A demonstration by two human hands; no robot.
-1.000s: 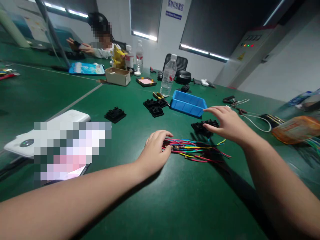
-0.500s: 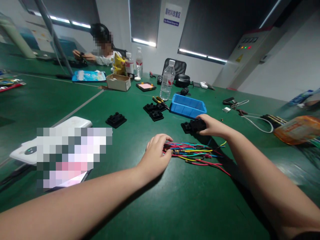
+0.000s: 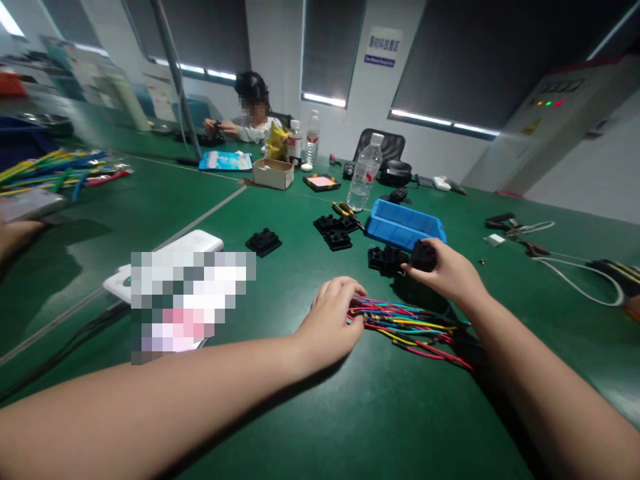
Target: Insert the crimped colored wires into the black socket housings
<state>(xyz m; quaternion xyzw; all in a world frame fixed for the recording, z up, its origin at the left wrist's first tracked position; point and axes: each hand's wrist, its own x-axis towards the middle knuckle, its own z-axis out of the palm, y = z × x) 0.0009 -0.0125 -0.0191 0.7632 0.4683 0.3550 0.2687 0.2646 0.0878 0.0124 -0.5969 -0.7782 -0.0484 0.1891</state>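
My left hand (image 3: 334,315) is curled round the left end of a bundle of coloured wires (image 3: 407,325), mostly red, yellow, blue and green, lying on the green table. Its thumb and fingers lie on either side of the wires. My right hand (image 3: 453,272) grips a small black plastic block (image 3: 424,255), slightly above the table beyond the wires. Just left of that block, black plastic parts (image 3: 387,259) rest on the table. Farther back are several similar black parts (image 3: 337,239), and one black part (image 3: 264,241) lies apart to the left.
A blue tray (image 3: 406,225) stands behind my right hand, with yellow-handled pliers (image 3: 345,211) and a water bottle (image 3: 367,172) close by. A white device (image 3: 200,243) and a blurred-out screen lie left. Another person's hand (image 3: 20,237) shows at the left edge; a co-worker (image 3: 257,127) sits across.
The view has turned left, bringing another person's hand and more wires in at the left edge. My right hand has raised the black block away from the parts beside it. My left hand stays at the wires.
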